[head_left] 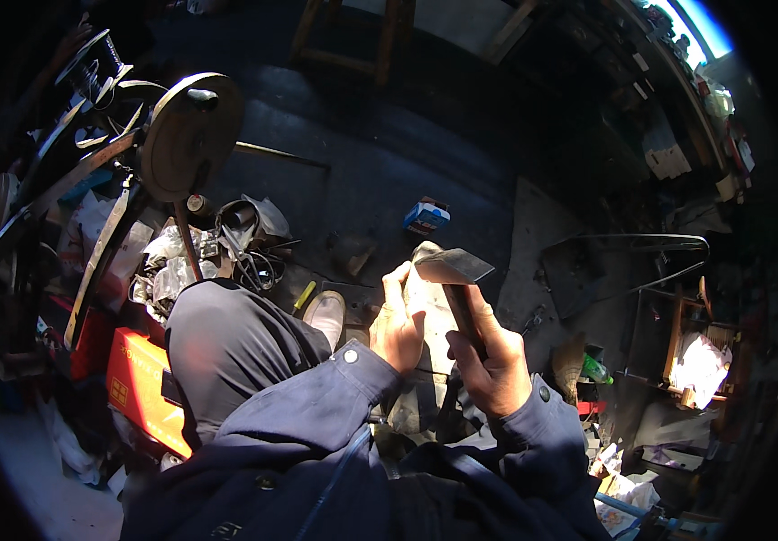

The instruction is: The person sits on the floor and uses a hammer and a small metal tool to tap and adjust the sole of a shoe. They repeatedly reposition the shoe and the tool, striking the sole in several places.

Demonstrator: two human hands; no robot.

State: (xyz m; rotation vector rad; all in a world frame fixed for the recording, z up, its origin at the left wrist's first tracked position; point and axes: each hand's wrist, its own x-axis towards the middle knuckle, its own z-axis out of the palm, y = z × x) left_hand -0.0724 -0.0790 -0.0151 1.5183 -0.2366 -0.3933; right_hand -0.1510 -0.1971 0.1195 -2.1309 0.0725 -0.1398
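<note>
My right hand (495,368) is wrapped round the dark handle of a hammer (457,267), which has a broad, flat grey head. The head lies just above the fingertips of my left hand (398,326). My left hand is closed, its fingers bent at the edge of a brightly lit pale surface (431,317) under the hammer. Glare and the hammer head hide what those fingers hold.
To the left stands a metal-framed machine with a round disc (188,137), near a red box (143,389) and heaped scraps. A small blue box (427,215) lies on the dark floor ahead. At right are a green bottle (596,368) and a bent metal rod (668,239).
</note>
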